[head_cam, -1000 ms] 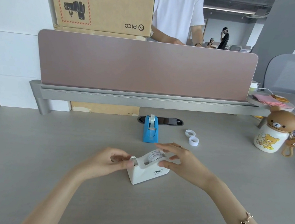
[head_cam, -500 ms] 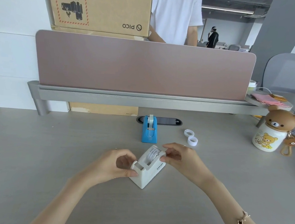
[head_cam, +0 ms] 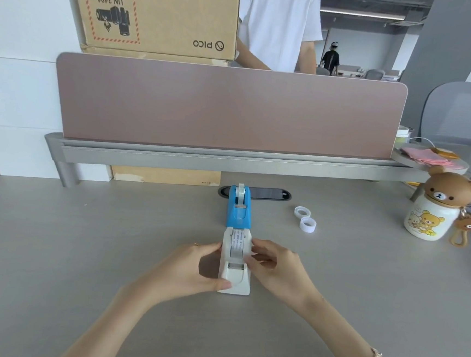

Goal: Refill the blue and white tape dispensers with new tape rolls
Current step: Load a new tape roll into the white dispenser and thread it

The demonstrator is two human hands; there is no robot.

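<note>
The white tape dispenser (head_cam: 234, 278) stands on the desk with a printed tape roll (head_cam: 236, 242) seated in it, its cutter end towards me. My left hand (head_cam: 189, 268) grips its left side, thumb against the front base. On the opposite side my right hand (head_cam: 275, 267) holds the dispenser beside the roll. Just behind stands the blue tape dispenser (head_cam: 238, 210), lined up with the white one, a tape roll in it. Two white empty tape cores (head_cam: 305, 217) lie to the right of the blue dispenser.
A pink divider panel (head_cam: 229, 109) on a grey rail closes the back of the desk, with a cable slot (head_cam: 270, 194) below it. A bear-lidded jar (head_cam: 431, 209) stands at the right. A cardboard box (head_cam: 157, 12) and a person in a white shirt are behind the divider.
The white dispenser has been turned from an angled position to point straight at me, in line behind the blue one. Both hands shifted to hold its two sides.
</note>
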